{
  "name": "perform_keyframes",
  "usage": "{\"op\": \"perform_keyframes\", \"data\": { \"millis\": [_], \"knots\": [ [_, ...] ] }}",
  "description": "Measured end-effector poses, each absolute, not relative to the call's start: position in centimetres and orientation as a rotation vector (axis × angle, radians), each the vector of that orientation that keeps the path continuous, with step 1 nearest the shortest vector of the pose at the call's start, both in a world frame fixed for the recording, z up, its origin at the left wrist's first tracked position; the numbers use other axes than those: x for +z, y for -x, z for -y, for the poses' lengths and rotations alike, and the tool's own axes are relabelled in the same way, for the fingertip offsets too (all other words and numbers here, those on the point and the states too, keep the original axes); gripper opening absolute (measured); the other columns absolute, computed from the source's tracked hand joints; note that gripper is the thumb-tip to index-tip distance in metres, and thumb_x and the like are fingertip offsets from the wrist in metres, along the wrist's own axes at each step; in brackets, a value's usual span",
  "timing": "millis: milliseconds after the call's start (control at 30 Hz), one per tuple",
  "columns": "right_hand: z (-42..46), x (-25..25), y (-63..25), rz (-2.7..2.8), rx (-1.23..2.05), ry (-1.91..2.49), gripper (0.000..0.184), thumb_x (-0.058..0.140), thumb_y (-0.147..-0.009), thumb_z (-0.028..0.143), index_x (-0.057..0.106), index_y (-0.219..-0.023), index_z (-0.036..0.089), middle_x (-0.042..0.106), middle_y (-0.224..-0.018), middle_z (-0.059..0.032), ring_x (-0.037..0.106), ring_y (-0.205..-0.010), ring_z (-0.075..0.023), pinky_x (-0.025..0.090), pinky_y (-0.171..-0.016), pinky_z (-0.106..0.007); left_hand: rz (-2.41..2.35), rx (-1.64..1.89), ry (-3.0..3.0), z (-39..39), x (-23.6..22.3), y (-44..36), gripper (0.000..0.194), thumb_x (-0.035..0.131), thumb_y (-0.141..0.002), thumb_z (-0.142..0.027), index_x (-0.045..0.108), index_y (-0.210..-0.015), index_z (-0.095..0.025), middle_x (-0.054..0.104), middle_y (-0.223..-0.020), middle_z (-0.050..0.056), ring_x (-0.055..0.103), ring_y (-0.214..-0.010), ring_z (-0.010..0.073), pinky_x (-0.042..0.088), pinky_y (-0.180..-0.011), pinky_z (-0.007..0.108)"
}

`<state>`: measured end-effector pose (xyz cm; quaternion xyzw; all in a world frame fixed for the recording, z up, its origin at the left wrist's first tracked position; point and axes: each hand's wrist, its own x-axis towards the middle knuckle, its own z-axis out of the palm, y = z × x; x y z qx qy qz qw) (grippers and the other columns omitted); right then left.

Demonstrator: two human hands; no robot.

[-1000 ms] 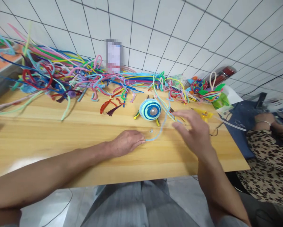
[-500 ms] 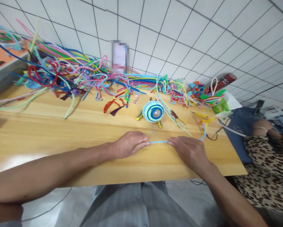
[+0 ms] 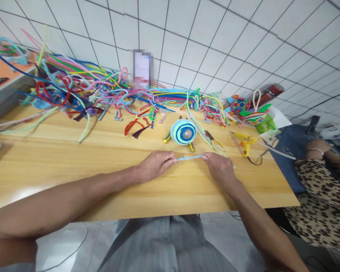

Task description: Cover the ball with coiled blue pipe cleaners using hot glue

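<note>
A light blue pipe cleaner [image 3: 190, 157] stretches between my two hands above the wooden table. My left hand [image 3: 160, 165] pinches one end, fingers closed. On the other side my right hand [image 3: 219, 166] grips it too, and a short blue tip shows beyond that hand. Just past my hands sits a round piece coiled in blue and mint green [image 3: 183, 132], with a clear dome at its centre. Yellow-and-black handles [image 3: 191, 147] poke out from beneath it. Small pliers with yellow handles [image 3: 213, 140] lie to its right.
A heap of colourful pipe cleaners [image 3: 101, 88] runs along the tiled wall. A yellow glue gun [image 3: 245, 141] with its cord rests at the right, near a finished colourful ornament [image 3: 255, 118]. Beyond the table's right edge is another person's leopard-print sleeve [image 3: 317, 177].
Both hands have moved slightly away from my body, toward the coiled piece, with the pipe cleaner still between them. The blue tail beyond my right hand no longer overlaps the glue gun.
</note>
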<state>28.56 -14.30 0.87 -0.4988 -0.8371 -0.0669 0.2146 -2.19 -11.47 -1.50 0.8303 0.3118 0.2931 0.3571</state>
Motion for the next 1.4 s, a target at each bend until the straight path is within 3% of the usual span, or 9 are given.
{"op": "perform_keyframes", "data": {
  "millis": [167, 367, 567, 900, 1033, 1133, 1233, 1400],
  "knots": [
    [14.0, 0.4, -29.8, 2.359, -0.257, 1.400, 0.043, 0.043, -0.115, 0.045, 0.080, -0.105, 0.026, 0.086, -0.097, -0.0065, 0.081, -0.085, -0.0206, 0.054, -0.073, -0.030, -0.812, 0.786, -2.059, 11.0, -1.6, 2.2, 0.031, 0.052, -0.109, -0.030, 0.060, -0.082, -0.018, 0.059, -0.071, -0.004, 0.054, -0.065, 0.0106, 0.040, -0.065, 0.021],
    [14.0, -0.3, -31.1, 2.321, -0.351, 1.517, 0.051, 0.038, -0.116, 0.044, 0.079, -0.095, 0.023, 0.083, -0.082, -0.0074, 0.076, -0.070, -0.0201, 0.046, -0.063, -0.031, -0.792, 0.767, -2.126, 10.9, -1.8, 1.8, 0.028, 0.053, -0.107, -0.030, 0.062, -0.084, -0.017, 0.061, -0.073, -0.003, 0.054, -0.066, 0.0115, 0.040, -0.066, 0.022],
    [14.7, -0.4, -31.7, 2.345, -0.310, 1.558, 0.054, 0.033, -0.117, 0.046, 0.080, -0.102, 0.023, 0.086, -0.096, -0.0081, 0.080, -0.084, -0.0213, 0.052, -0.071, -0.031, -0.815, 0.786, -2.155, 11.0, -1.9, 2.0, 0.032, 0.049, -0.109, -0.031, 0.062, -0.084, -0.017, 0.062, -0.072, -0.003, 0.056, -0.065, 0.0120, 0.041, -0.066, 0.022],
    [15.9, -0.8, -32.6, 2.431, -0.081, 1.555, 0.041, 0.045, -0.114, 0.042, 0.078, -0.097, 0.026, 0.084, -0.091, -0.0052, 0.078, -0.082, -0.0231, 0.054, -0.072, -0.034, -0.769, 0.669, -2.300, 11.3, -2.9, 1.7, 0.030, 0.063, -0.107, -0.027, 0.069, -0.079, -0.017, 0.070, -0.074, 0.001, 0.064, -0.070, 0.0143, 0.041, -0.068, 0.023],
    [15.6, -0.8, -33.5, 2.451, 0.019, 1.486, 0.041, 0.046, -0.113, 0.042, 0.079, -0.095, 0.025, 0.083, -0.089, -0.0068, 0.077, -0.086, -0.0236, 0.056, -0.081, -0.037, -0.794, 0.732, -2.327, 11.9, -3.0, 1.8, 0.018, 0.068, -0.105, -0.033, 0.076, -0.101, -0.018, 0.077, -0.084, 0.003, 0.071, -0.076, 0.0156, 0.048, -0.072, 0.023],
    [15.1, -0.5, -34.3, 2.450, 0.096, 1.405, 0.034, 0.053, -0.111, 0.044, 0.080, -0.100, 0.026, 0.083, -0.093, -0.0070, 0.077, -0.091, -0.0253, 0.056, -0.087, -0.042, -0.818, 0.835, -2.247, 12.2, -2.3, 2.1, 0.022, 0.066, -0.107, -0.037, 0.075, -0.111, -0.017, 0.078, -0.086, 0.003, 0.071, -0.074, 0.0140, 0.049, -0.070, 0.022],
    [14.6, 0.4, -33.7, 2.372, 0.126, 1.307, 0.026, 0.064, -0.106, 0.048, 0.078, -0.110, 0.027, 0.083, -0.109, -0.0090, 0.076, -0.104, -0.0278, 0.055, -0.096, -0.045, -0.865, 0.936, -2.144, 12.1, -1.2, 2.4, 0.027, 0.058, -0.109, -0.035, 0.075, -0.098, -0.017, 0.076, -0.085, 0.003, 0.069, -0.075, 0.0128, 0.049, -0.072, 0.022],
    [13.8, 1.7, -27.7, 2.383, 0.148, 1.397, 0.020, 0.062, -0.108, 0.039, 0.075, -0.101, 0.025, 0.083, -0.098, -0.0066, 0.076, -0.094, -0.0241, 0.054, -0.089, -0.039, -1.007, 0.956, -2.001, 11.3, 0.4, 2.4, 0.040, 0.054, -0.107, -0.037, 0.063, -0.075, -0.016, 0.057, -0.066, -0.003, 0.051, -0.062, 0.0097, 0.041, -0.062, 0.021]
  ]
}}
